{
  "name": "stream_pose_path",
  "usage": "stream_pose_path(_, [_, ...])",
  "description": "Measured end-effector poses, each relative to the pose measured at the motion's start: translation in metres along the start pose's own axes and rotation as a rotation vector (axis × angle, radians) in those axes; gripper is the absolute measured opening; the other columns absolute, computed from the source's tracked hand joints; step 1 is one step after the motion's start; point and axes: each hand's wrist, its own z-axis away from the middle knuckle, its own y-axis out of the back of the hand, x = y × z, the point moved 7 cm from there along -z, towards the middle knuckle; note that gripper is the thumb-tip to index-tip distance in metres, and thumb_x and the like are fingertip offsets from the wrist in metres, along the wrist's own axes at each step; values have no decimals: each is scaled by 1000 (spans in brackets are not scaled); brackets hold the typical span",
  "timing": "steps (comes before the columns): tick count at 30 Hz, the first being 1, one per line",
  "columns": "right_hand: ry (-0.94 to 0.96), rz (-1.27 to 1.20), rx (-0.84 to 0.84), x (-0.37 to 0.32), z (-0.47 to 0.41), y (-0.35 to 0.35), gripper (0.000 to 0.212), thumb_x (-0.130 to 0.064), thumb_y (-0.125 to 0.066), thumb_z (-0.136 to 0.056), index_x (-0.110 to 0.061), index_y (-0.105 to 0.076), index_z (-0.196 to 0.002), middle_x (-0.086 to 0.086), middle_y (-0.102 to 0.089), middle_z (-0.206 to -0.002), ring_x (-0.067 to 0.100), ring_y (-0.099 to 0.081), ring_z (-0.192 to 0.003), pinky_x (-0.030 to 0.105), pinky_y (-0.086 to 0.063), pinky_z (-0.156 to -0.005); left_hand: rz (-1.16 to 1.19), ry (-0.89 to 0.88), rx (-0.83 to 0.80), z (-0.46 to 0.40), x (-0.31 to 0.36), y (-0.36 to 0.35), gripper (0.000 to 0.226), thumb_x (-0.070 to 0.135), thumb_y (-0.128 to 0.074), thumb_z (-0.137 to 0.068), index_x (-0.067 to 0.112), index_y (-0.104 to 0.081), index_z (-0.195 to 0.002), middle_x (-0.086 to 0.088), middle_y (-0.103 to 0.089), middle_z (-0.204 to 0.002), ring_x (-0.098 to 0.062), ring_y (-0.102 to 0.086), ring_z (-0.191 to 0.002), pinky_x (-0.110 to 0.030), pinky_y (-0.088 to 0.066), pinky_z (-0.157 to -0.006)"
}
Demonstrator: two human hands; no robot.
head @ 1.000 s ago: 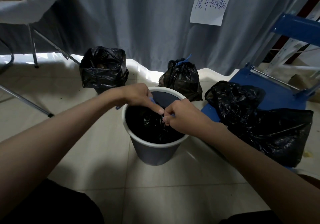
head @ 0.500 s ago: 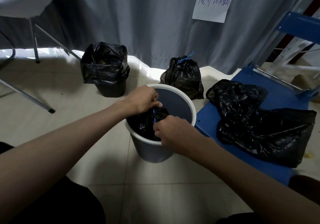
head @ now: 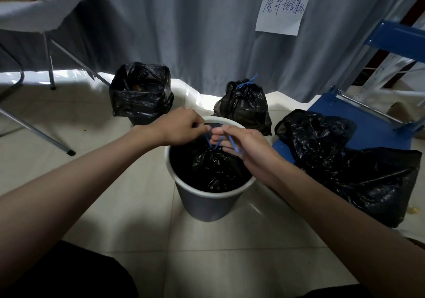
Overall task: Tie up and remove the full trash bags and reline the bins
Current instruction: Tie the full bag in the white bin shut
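A blue drawstring (head: 210, 141) is pinched by the curled fingers of the left hand (head: 181, 129) and looped through the fingers of the right hand (head: 243, 142). Just below the fingers, the gathered neck of a black trash bag (head: 213, 169) is seen inside a grey bin (head: 202, 203). Beyond the fingers, a tied bag (head: 243, 106) and a lined bin (head: 141, 95) are seen.

Two bins (head: 202, 203) (head: 138, 120), four black bags (head: 216, 166) (head: 141, 90) (head: 243, 104) (head: 345, 159), two hands (head: 181, 128) (head: 243, 146).
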Motion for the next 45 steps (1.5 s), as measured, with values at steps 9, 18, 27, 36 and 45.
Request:
stream_pose_path(9, [87, 100, -118, 7, -8, -19, 25, -35, -74, -85, -16, -75, -101, -3, -71, -90, 7, -58, -83, 26, -38, -74, 438, -76, 71, 17, 26, 32, 47, 30, -54, -99, 9, -51, -58, -10, -54, -56, -9, -46, -54, -27, -39, -58])
stream_pose_path(18, [32, 189, -290, 12, -2, -29, 47, -2, -75, -81, -3, -63, -126, 12, -71, -115, 15, -68, -100, 21, -52, -90, 726, -57, 54, 17, 32, 22, 28, 14, -49, -102, -1, -71, -94, -7, -75, -96, 0, -65, -83, -5, -42, -68])
stream_pose_path(27, [184, 323, -97, 6, -12, -12, 26, -5, -46, -102, -3, -70, -91, -13, -67, -61, -2, -49, -50, 12, -38, -53, 386, -120, -110, 12, 22, -9, 35, 10, -68, -89, 14, -61, -123, 0, -70, -113, -8, -66, -103, -22, -50, -94])
stream_pose_path(36, [196, 280, -44, 6, -15, -6, 29, -1, -42, -102, -4, -70, -96, 9, -71, -88, 2, -50, -60, 15, -40, -54, 437, -73, 28, 11, 18, 1, 48, 6, -83, -73, 11, -54, -111, -3, -56, -116, -20, -72, -77, -33, -58, -75])
stream_pose_path(45, [174, 144, 80, 7, -18, 6, 15, -2, -47, -101, -7, -61, -96, 17, -68, -85, 9, -61, -58, 17, -47, -51, 350, -81, 55, 11, 22, -6, 26, 16, -83, -76, 9, -62, -89, -6, -71, -81, -16, -66, -61, -21, -51, -61])
